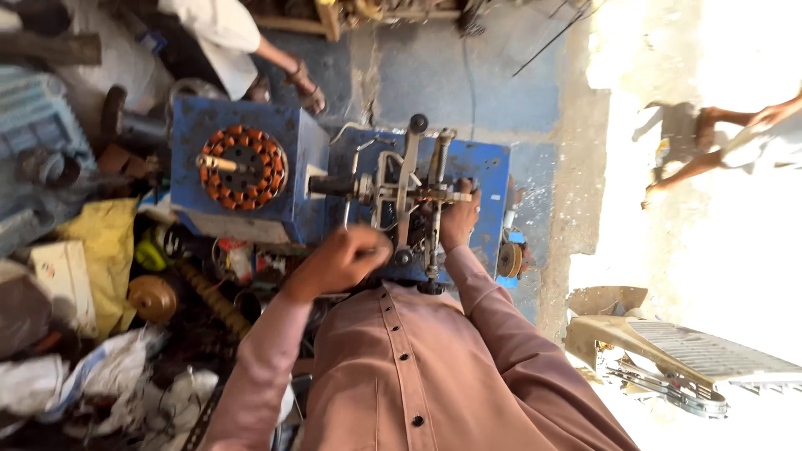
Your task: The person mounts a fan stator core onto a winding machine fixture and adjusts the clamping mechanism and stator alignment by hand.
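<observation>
A coil winder's metal frame (408,194) sits on a blue machine base (489,167) in front of me. My right hand (459,219) is closed around the frame's right side. My left hand (341,260), slightly blurred, has its fingers curled against the near end of the frame; what it grips is hidden. To the left, a round stator with orange-copper windings (244,169) is mounted on a blue box (296,134), joined to the frame by a dark shaft (332,185). My pinkish-brown shirt fills the bottom of the view.
Clutter lies at the left: a yellow cloth (104,250), a white box (63,280), a brass disc (152,296), crumpled rags. Another person's sandalled foot (307,90) stands beyond the blue box. A second person (735,138) is in bright sun at right. A beige grille (685,351) lies lower right.
</observation>
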